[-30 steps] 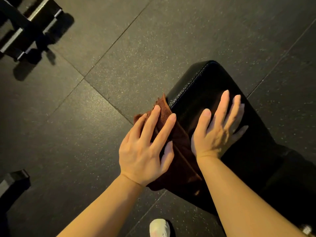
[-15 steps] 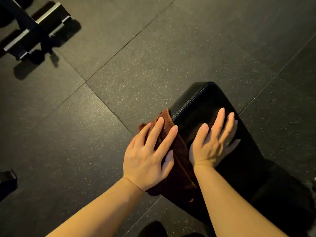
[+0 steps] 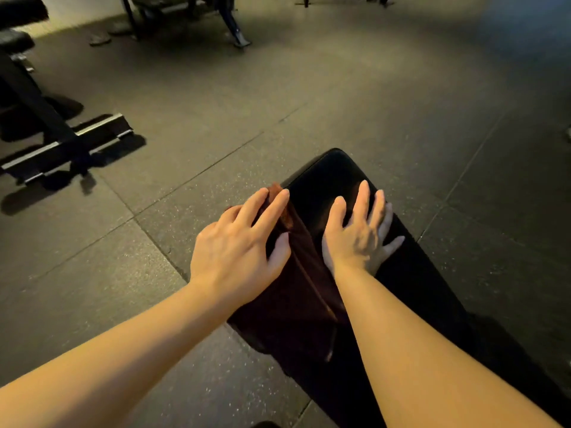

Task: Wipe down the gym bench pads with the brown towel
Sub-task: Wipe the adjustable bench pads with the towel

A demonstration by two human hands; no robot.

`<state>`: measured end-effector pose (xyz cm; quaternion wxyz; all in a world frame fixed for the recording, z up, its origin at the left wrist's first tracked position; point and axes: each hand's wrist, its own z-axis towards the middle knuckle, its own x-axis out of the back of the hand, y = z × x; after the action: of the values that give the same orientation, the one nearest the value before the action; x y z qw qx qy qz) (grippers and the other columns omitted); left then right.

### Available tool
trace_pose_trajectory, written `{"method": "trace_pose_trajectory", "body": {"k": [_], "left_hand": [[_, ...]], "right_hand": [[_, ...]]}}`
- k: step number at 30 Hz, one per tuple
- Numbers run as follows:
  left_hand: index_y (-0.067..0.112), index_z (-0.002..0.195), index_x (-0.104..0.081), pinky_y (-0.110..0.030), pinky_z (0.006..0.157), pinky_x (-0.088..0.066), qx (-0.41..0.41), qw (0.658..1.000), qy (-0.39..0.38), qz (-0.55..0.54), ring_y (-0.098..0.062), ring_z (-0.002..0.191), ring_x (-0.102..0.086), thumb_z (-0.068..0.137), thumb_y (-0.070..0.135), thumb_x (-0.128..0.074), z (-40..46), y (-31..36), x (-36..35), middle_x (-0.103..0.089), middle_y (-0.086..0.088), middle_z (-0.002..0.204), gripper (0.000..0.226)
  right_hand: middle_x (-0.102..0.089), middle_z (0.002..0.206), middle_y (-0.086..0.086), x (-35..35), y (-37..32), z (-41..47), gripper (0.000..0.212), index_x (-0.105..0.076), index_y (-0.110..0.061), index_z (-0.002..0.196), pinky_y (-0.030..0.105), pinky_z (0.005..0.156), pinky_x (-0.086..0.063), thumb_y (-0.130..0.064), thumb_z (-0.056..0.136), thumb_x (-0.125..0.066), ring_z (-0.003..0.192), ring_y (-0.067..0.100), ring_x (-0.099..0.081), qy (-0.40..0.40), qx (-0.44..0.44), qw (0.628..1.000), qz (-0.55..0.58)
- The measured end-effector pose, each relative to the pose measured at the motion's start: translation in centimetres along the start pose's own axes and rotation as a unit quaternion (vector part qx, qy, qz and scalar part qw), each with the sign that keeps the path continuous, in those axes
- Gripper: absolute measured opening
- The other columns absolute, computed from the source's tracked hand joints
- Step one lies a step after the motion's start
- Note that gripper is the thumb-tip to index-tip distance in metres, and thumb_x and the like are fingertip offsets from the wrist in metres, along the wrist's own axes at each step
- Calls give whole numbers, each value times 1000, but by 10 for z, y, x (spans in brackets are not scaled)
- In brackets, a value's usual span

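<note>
1. the floor [image 3: 355, 88] of dark speckled rubber tiles fills most of the frame; it only carries the gear and is no part of the job.
2. the gym bench pad [image 3: 333, 177], black and glossy, runs from the centre of the frame down to the lower right. its far rounded end shows bare and shiny just above the fingers. whether that end has been wiped cannot be told from the sheen alone.
3. another bench frame [image 3: 61, 134] stands at the upper left, with more equipment legs [image 3: 231, 26] along the top edge; if these count among the pads to clean, they look untouched and well apart from the hands.
4. the brown towel [image 3: 293, 288] lies draped over the left edge of the pad, centre of the frame, hanging down its side toward the floor.
5. the left hand [image 3: 238, 242] lies flat on the towel with fingers spread and straight, an open grip pressing the cloth against the pad's side edge.
6. the right hand [image 3: 361, 233] rests flat on the pad's top, fingers splayed, grip open and holding nothing, just beside the towel; it seems to steady the bench.
7. judgement: wiping is under way on the pad's left side; the top surface under the right hand, the far end and the near stretch at the lower right likely remain.
</note>
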<state>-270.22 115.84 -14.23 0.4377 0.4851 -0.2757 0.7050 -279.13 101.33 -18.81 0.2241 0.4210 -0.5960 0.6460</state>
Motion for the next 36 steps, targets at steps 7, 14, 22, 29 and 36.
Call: {"method": "trace_pose_trajectory", "body": {"k": [7, 14, 22, 29, 36], "left_hand": [[35, 155, -23, -38, 71, -53, 25, 998, 46, 23, -25, 110, -62, 94, 56, -44, -5, -2, -6, -48, 3, 143, 68], [22, 120, -63, -33, 50, -49, 17, 989, 145, 33, -25, 70, -67, 90, 57, -41, -12, -1, -3, -69, 0, 92, 51], [22, 102, -66, -32, 50, -47, 35, 986, 164, 2, -24, 71, -66, 91, 50, -41, -6, -1, -4, -66, 2, 86, 39], [22, 108, -66, -31, 64, -47, 101, 959, 203, -169, -22, 84, -68, 96, 38, -41, -16, -5, -4, -71, 4, 101, 32], [21, 110, -64, -36, 85, -52, 121, 906, 177, -365, -13, 94, -62, 94, 28, -54, -26, -18, 3, -64, 7, 106, 20]], "right_hand": [[7, 166, -6, -2, 2, 5, 61, 3, -39, 156, 65, 115, 7, -60, 100, -7, 151, 20, 11, -24, 16, 999, 17], [12, 165, -3, 27, 36, -21, 62, 4, -34, 157, 49, 120, 6, -58, 101, -10, 151, 18, 14, -106, 90, 990, 14], [-33, 155, -12, 50, 20, -62, 48, -32, -34, 151, 31, 116, -28, -45, 104, -33, 140, 5, -30, -31, 190, 957, 217], [-47, 145, -8, -2, -7, -111, 52, -48, -24, 142, 13, 110, -30, -47, 102, -25, 136, 0, -35, 22, 401, 898, 180], [22, 152, -25, -11, 5, -115, 68, 0, -41, 151, 16, 107, 25, -66, 88, 2, 130, -14, 38, -27, 436, 899, -14]]}}
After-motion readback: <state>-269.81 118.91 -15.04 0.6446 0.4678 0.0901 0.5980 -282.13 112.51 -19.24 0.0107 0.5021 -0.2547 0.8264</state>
